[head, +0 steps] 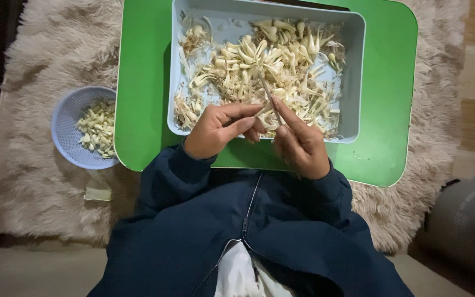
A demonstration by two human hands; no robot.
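On the green table (138, 110), tray (353, 77) largely unpeeled, basket (64, 124) part-filled; left hand (221, 129) pinches a clove, right hand (300, 143) grips a knife (268, 91).

Left hand (221, 129) and right hand (299, 144) meet over the near rim of a pale blue tray (353, 82), pinching a garlic clove (260, 111) between them; a thin blade (268, 91) rises from the right hand's fingers. Tray holds garlic cloves and skins (259, 60), sits on a green table (144, 82). Blue colander (64, 124) of peeled cloves (99, 127) rests left, on shaggy rug (56, 49).
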